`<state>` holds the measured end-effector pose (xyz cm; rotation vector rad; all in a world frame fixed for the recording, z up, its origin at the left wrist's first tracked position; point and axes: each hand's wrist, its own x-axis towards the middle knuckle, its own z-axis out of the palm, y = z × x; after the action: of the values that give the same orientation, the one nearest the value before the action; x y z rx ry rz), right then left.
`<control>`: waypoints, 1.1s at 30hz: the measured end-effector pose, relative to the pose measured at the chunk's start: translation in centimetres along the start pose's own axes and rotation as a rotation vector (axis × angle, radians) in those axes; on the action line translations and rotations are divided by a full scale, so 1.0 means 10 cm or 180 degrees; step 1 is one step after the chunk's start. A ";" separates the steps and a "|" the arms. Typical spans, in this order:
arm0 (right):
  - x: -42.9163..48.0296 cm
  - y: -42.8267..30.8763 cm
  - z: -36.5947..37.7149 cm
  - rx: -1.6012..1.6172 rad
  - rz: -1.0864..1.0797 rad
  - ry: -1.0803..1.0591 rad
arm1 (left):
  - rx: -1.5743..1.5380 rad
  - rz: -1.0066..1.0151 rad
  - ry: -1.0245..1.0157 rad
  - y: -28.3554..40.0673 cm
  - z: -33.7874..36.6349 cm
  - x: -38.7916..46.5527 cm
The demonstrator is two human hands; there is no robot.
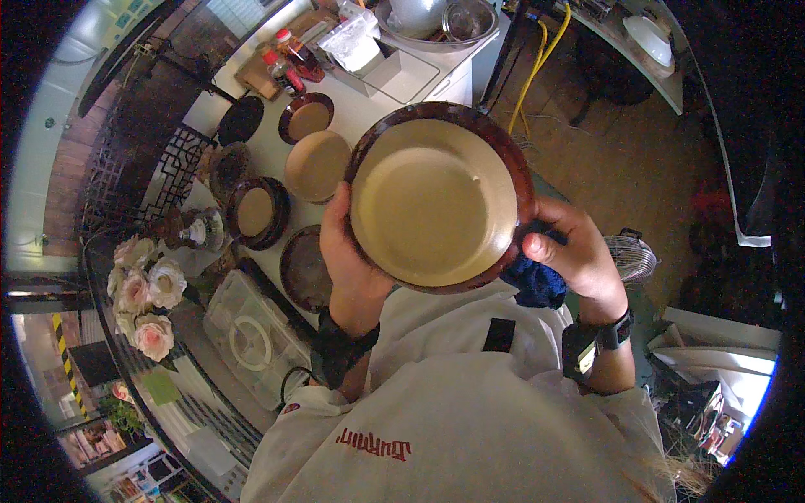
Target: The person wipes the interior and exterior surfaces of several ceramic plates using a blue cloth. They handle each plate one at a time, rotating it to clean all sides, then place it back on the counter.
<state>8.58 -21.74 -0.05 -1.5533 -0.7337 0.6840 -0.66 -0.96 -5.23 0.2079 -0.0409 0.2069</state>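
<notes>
Before my chest I hold a large round dish [434,207] with a cream inside and a dark brown glazed rim. My left hand [355,270] grips its left edge, thumb on the rim. At its right edge is my right hand [572,248], which also has a dark blue cloth [538,280] hanging beneath it. On the white counter to the left lie a cream round dish [317,165], a small brown-rimmed dish [307,119], stacked brown-rimmed dishes [256,212] and a dark round dish [305,267], partly hidden by my left hand.
Two red-capped bottles [299,56], a rectangular tray [402,75] and a large metal basin [465,31] stand at the counter's far end. A lidded clear plastic box [251,339] and artificial flowers [148,289] are at left. A wire-caged fan [631,258] stands right, near yellow cables [541,63].
</notes>
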 end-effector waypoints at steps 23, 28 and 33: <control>0.03 -0.08 -0.04 -0.0380 -0.0155 0.1108 | 0.1502 0.0559 0.0776 -0.05 0.24 -0.08; -0.08 -0.12 0.01 0.0427 -0.0568 0.0897 | 0.1214 0.0485 0.0548 -0.03 0.18 -0.04; -0.10 -0.14 0.02 -0.0979 -0.1128 0.1034 | 0.0823 0.0191 0.0804 0.01 0.13 -0.02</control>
<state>7.73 -22.33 1.36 -1.6999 -0.8643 0.0529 -0.90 -1.15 -3.96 0.4370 0.2317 0.2971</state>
